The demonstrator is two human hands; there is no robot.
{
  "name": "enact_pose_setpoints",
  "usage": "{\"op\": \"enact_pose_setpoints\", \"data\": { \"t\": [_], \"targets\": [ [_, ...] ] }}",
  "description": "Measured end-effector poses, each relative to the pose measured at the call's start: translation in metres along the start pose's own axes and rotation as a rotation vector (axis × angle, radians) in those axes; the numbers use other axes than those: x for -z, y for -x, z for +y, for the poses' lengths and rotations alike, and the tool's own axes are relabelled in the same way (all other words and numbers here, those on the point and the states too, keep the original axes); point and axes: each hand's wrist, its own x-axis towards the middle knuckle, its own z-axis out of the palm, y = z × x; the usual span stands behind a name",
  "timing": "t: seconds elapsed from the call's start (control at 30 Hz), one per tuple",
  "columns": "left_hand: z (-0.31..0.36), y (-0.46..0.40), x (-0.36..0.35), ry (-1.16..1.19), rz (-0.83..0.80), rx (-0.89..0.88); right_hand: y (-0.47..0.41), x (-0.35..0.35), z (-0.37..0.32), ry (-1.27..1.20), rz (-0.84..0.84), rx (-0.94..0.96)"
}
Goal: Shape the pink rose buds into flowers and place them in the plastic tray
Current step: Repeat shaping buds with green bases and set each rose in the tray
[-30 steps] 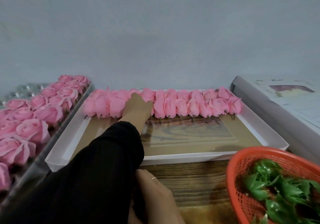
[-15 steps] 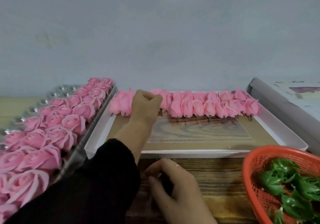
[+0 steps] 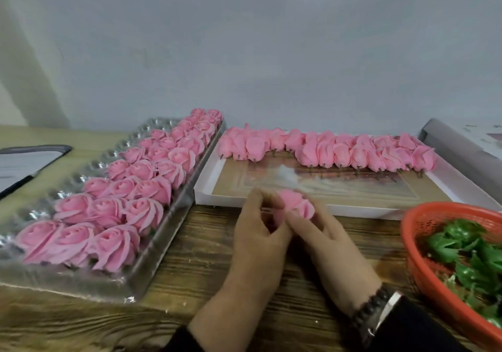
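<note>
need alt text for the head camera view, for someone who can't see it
Two hands, left hand and right hand, together hold one pink rose bud above a wooden table. To the left, a clear plastic tray holds rows of shaped roses; behind, a white box holds unshaped buds, and a red basket of green leaves sits at right.

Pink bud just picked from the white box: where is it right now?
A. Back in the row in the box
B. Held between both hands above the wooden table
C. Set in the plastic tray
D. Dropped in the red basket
B: the bud is held by the left hand and right hand, over the wooden table, in front of the white box.
</note>
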Motion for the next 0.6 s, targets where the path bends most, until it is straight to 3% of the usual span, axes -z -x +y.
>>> {"op": "enact_pose_setpoints", "data": {
  "t": [0.1, 0.3, 0.5, 0.6],
  "targets": [
    [-0.003, -0.004, -0.001, -0.072, -0.105, -0.039, -0.004, 0.001, 0.000, -0.088, -0.012, 0.005],
    [-0.010, -0.001, 0.000, -0.136, -0.184, -0.062, -0.009, 0.002, 0.000, -0.185, 0.138, -0.017],
    [-0.012, 0.000, -0.004, -0.088, -0.229, 0.041, -0.012, -0.002, 0.001, -0.164, 0.181, 0.012],
    [-0.014, -0.003, 0.001, -0.012, -0.270, 0.210, -0.011, -0.004, -0.001, -0.056, 0.147, 0.100]
  ]
}}
